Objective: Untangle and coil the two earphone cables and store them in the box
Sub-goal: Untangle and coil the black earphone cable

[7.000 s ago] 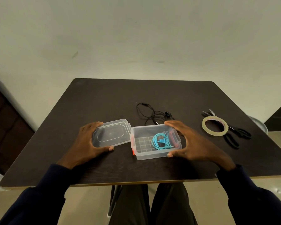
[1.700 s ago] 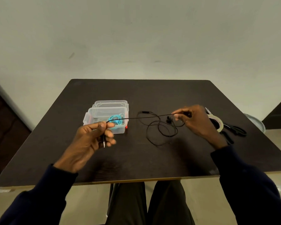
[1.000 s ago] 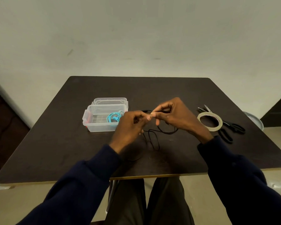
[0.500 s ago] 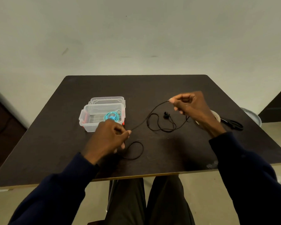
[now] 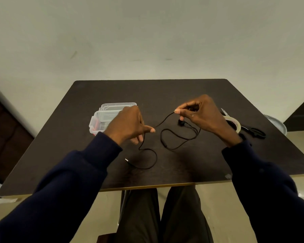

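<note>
— Black and thin, the earphone cable (image 5: 165, 118) runs taut between both hands above the dark, matte tabletop (image 5: 182, 92). See how it is held?

— The right hand (image 5: 200, 114) pinches it between thumb and forefinger, the other fingers curled. The left hand (image 5: 128, 125) has it at its fingers (image 5: 150, 130), pressed around the cord, though the exact contact is hard to make out.

— And the slack?

— One loose loop lies on the tabletop below the right hand, with a small rounded earbud (image 5: 181, 122) near it. Another loop curls below the left hand and ends in a metal plug (image 5: 126, 160).

— The box?

— Clear plastic box (image 5: 96, 120), rectangular with rounded corners, sits behind the left hand, partly hidden. Its contents cannot be made out.

— On the right?

— A ring of translucent tape (image 5: 235, 122) and black-handled scissors (image 5: 254, 132), just beside each other.
</note>
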A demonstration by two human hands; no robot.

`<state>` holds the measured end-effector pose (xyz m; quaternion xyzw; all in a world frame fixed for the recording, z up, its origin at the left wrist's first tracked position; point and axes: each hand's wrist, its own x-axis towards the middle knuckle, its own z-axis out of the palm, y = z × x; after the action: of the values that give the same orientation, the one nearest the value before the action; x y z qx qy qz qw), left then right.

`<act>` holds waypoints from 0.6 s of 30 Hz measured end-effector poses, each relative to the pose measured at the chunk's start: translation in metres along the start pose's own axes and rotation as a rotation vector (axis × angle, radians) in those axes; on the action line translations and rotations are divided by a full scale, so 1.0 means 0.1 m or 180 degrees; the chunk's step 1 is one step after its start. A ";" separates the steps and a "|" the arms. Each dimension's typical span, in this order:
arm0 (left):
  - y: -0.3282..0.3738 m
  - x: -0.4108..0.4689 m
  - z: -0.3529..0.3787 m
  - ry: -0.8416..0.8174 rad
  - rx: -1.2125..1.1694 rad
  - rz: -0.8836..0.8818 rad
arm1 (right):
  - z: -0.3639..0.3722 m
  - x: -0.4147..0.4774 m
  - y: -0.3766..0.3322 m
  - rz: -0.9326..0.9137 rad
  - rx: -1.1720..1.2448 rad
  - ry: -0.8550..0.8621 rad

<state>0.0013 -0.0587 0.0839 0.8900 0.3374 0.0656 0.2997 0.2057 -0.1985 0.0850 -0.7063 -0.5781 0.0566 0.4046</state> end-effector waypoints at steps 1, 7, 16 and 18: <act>0.01 0.03 0.03 -0.0200 -0.0040 -0.0061 | 0.01 0.00 0.00 -0.0002 0.0027 0.0009; -0.09 0.00 0.16 -0.0156 0.0185 0.0099 | 0.13 -0.04 -0.02 -0.0044 0.0361 -0.0179; -0.47 -0.15 0.05 0.0013 -0.0514 0.0167 | 0.58 -0.09 -0.10 -0.0230 0.0367 -0.0603; -0.55 -0.18 0.04 0.0106 -0.0849 0.0278 | 0.61 -0.06 -0.13 -0.0286 0.0266 -0.0584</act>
<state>-0.0423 -0.0393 0.0503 0.8549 0.2916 0.1375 0.4065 0.1606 -0.1728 0.0503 -0.6541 -0.6409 0.1269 0.3812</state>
